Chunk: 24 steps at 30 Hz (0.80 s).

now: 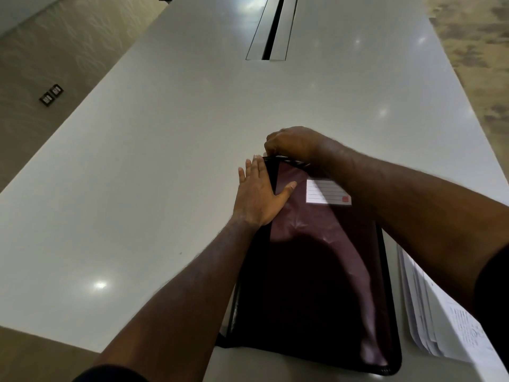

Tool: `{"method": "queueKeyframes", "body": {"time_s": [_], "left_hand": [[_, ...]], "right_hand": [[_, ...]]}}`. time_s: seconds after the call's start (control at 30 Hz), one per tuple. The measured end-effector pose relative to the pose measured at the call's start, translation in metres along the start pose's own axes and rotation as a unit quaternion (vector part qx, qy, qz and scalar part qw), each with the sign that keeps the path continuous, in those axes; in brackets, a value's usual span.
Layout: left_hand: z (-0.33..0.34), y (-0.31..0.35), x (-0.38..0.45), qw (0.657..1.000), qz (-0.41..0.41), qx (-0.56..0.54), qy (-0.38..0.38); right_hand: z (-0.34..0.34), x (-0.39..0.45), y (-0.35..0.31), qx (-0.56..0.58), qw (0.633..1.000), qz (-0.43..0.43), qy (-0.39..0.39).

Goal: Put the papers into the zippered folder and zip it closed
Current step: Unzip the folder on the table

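Observation:
A dark maroon zippered folder (316, 271) with a white label lies flat on the table in front of me. My left hand (259, 194) rests flat and open on the folder's far left corner, fingers spread, pressing it down. My right hand (294, 143) is curled at the folder's far edge, its fingertips pinched on what looks like the zipper pull; the pull itself is hidden under the fingers. A stack of white printed papers (440, 321) lies on the table to the right of the folder, partly under my right forearm.
The pale grey table (165, 161) stretches far ahead, with a long metal cable slot (271, 31) along its middle. The table's left edge runs diagonally, with beige carpet and a floor socket (51, 95) beyond. Patterned carpet shows past the right edge.

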State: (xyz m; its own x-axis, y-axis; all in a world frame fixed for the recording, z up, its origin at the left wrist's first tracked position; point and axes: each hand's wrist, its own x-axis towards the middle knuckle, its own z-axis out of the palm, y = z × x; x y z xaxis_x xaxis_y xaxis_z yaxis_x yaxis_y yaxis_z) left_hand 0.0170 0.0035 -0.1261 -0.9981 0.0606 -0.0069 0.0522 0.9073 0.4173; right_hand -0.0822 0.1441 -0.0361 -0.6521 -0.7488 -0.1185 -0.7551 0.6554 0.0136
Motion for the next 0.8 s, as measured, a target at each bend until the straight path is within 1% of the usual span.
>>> {"method": "queueKeyframes", "body": {"time_s": [0.4, 0.8], "left_hand": [[0.000, -0.001, 0.000, 1.000, -0.001, -0.003, -0.010], [0.001, -0.002, -0.002, 1.000, -0.001, 0.000, -0.008]], "right_hand": [[0.013, -0.022, 0.023, 0.060, 0.997, 0.036, 0.042], [0.015, -0.061, 0.035, 0.082, 0.992, 0.077, 0.051]]}}
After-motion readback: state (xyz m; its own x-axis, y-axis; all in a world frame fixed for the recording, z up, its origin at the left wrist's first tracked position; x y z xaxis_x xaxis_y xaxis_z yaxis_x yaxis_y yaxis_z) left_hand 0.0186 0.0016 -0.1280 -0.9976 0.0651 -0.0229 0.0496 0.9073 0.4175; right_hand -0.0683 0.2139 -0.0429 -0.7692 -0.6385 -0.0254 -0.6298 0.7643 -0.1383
